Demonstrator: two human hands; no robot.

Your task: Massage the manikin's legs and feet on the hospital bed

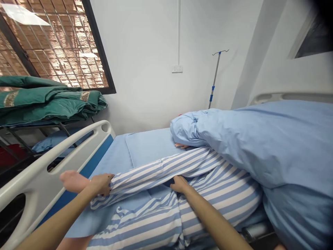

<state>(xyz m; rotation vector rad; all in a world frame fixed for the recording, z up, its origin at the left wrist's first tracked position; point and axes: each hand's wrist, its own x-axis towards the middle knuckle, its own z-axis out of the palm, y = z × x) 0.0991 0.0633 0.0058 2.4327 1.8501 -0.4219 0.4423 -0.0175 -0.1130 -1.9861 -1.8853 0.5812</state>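
Blue-and-white striped trousers (161,166) cover the legs of a figure lying on the bed. At the cuff of the far trouser leg, my left hand (102,184) is closed around the fabric and ankle. A bare foot (75,181) sticks out just beyond it. My right hand (179,184) pinches the lower edge of the same trouser leg near the knee. The near trouser leg (145,222) lies wrinkled below, with part of a bare lower leg (75,243) showing at its cuff.
A light blue quilt (249,139) is folded back over the upper body, with fingers (181,146) showing under its edge. The white footboard (104,128) stands at left. Green folded bedding (49,100) lies on a rack below the window. An IV pole (215,76) stands behind the bed.
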